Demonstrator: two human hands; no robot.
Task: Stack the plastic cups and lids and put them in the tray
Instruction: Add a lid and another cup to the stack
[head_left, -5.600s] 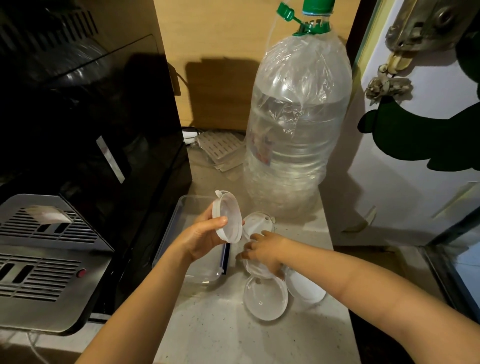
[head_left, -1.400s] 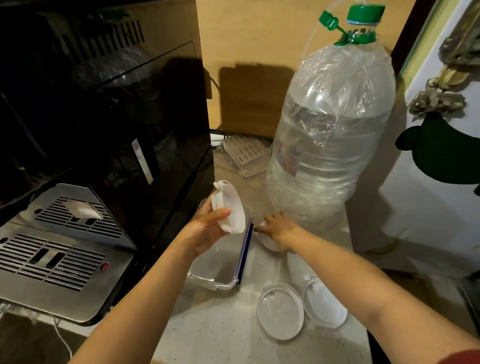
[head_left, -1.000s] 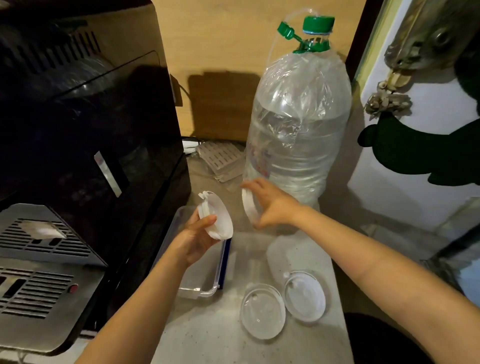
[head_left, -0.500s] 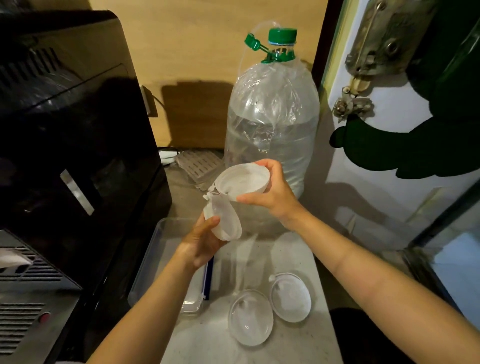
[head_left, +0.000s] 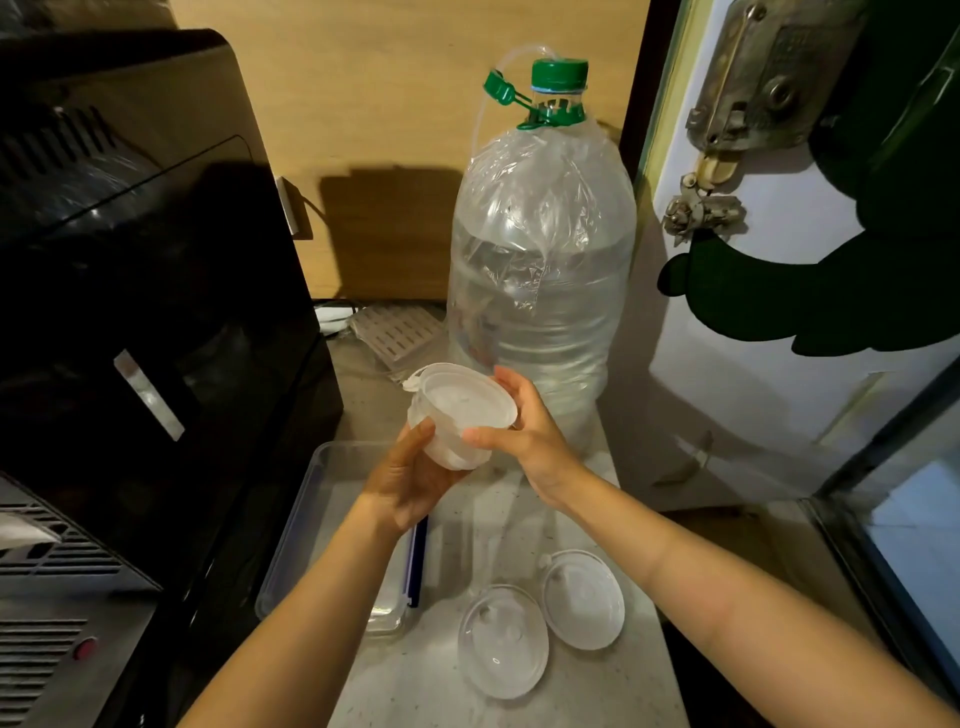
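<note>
Two translucent plastic cups sit one inside the other in the air above the counter. My left hand cups them from below. My right hand grips the rim of the inner cup from the right. Under my left wrist lies the clear rectangular tray with a blue edge strip, and nothing shows inside it. Two round clear lids lie flat on the counter near the front: one lid on the left, the other lid just right of it.
A large water bottle with a green cap stands right behind the cups. A black appliance fills the left side, close to the tray. A white door bounds the right. The pale counter is narrow.
My right hand lifted a second cup from the counter by the bottle and set it into the cup held in my left hand. The lids have not moved.
</note>
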